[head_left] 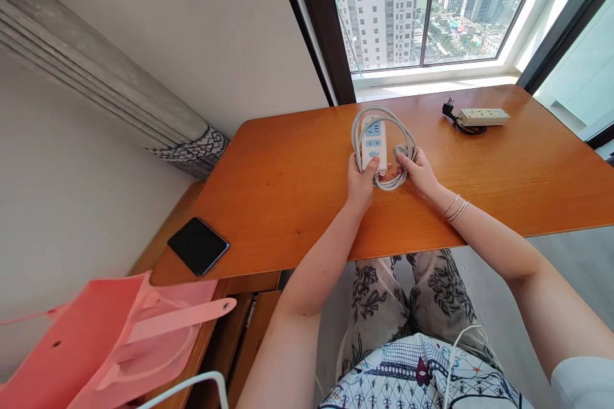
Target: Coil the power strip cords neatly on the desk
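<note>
A white power strip [374, 142] lies on the wooden desk [288, 198], in the middle of the desk towards its far edge, ringed by its own coiled grey cable [357, 134]; the left hand [362, 180] is closed on the strip's near end, thumb on top; the right hand [419, 169] pinches the cable's plug [400, 152] at the right of the coil; a second power strip [483, 117] sits at the desk's far right; a black phone [198, 245] rests on a ledge at the desk's near left corner; a pink bag [96, 345] lies below the desk's left end.
</note>
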### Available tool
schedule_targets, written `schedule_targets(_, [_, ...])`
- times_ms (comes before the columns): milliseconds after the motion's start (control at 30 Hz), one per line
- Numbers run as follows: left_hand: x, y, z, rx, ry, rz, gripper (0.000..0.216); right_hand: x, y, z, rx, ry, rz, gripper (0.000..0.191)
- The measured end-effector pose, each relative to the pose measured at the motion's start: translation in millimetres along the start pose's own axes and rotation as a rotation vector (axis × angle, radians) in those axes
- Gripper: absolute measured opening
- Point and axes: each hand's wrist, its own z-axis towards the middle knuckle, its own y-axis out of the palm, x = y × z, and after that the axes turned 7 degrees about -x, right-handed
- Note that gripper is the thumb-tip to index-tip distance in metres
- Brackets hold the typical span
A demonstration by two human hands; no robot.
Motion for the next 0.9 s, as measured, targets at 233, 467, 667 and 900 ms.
schedule_targets(233, [-2,8,-9,0.043,0.022,0.021,0.053,1,3,3,0.161,0.083,0.023,0.056])
schedule_targets(467, [-6,12,-7,0.075,0.024,-0.024,0.053,-8,-2,8,0.187,0.125,0.167,0.049])
schedule_targets(667, [-9,5,8,0.279,-0.027,-0.108,0.043,-12,4,6,0.183,0.120,0.330,0.030])
schedule_targets(900, [-7,1,11,0.298,-0.080,-0.145,0.038,-21,0,7,0.085,0.248,0.420,0.033])
